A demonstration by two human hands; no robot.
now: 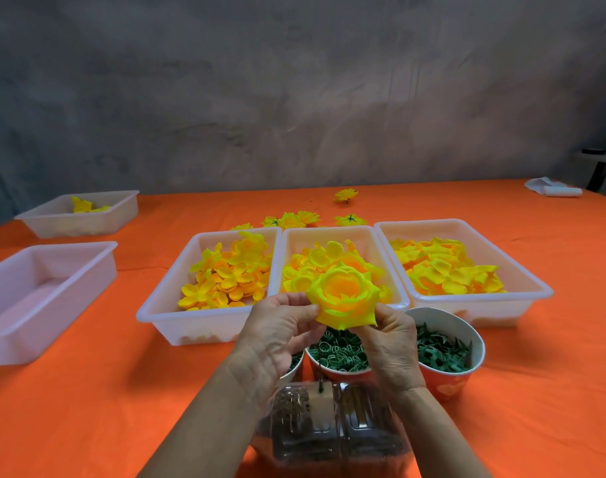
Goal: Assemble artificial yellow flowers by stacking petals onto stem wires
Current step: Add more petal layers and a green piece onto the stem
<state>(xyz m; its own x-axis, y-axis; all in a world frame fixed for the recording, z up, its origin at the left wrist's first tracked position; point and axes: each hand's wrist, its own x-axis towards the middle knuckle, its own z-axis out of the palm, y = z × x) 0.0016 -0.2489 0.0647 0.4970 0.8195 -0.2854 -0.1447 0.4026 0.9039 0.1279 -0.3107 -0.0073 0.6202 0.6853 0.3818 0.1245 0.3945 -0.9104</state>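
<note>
Yellow petals are already stacked into a full bloom (343, 298), which you hold up in the air above the cups, in front of the middle tray (329, 236). Your left hand (277, 326) pinches its left rim and your right hand (387, 336) grips it from below; the stem wire is hidden there. Several finished flowers (291, 219) lie toward the tabletop's (87, 408) far edge behind the trays, so part of the batch looks done. Three trays remain well filled with loose petals, and the cups of green rings (339, 351) and calyxes (439, 353) are full too: much is left, including probably this bloom's green backing.
</note>
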